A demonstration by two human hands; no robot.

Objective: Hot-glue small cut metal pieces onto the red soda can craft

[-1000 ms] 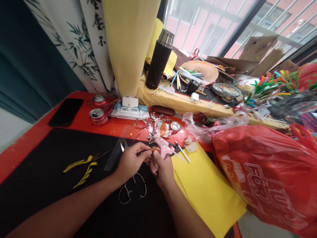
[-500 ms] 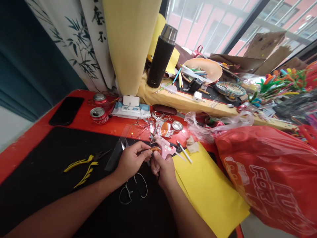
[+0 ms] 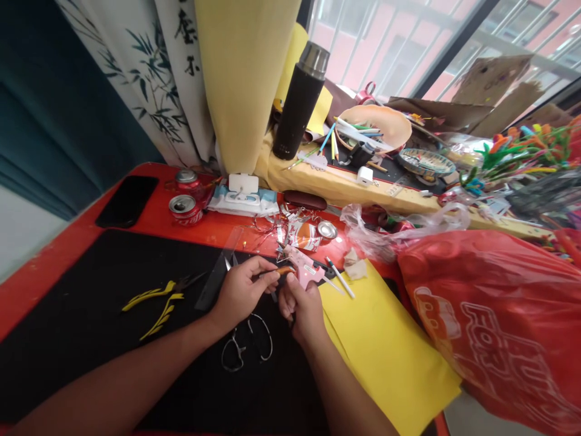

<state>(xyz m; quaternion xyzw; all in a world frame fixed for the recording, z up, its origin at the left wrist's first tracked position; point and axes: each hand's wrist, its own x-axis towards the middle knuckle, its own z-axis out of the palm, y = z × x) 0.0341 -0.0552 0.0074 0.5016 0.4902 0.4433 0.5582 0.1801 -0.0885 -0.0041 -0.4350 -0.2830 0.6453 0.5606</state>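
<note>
My right hand point(image 3: 302, 306) is closed around the grip of a small pink glue gun point(image 3: 305, 270), whose nozzle points left. My left hand point(image 3: 242, 290) pinches a small thin piece at the gun's orange tip point(image 3: 285, 270); the piece is too small to name. Both hands hover over a black mat point(image 3: 91, 339) on a red table point(image 3: 149, 218). Metal scissors point(image 3: 247, 345) lie on the mat just below my hands, partly hidden by them.
Yellow-handled pliers point(image 3: 157, 301) lie left on the mat, a yellow paper sheet point(image 3: 385, 345) right of my hands. A red plastic bag point(image 3: 494, 327) fills the right. Two cans point(image 3: 184, 209), a phone point(image 3: 127, 200), wipes pack point(image 3: 242, 203), metal scraps point(image 3: 299, 230) and a black flask point(image 3: 299, 100) stand behind.
Both hands keep their hold at the glue gun's tip. The view has drifted slightly, shifting everything a little right; nothing was let go.
</note>
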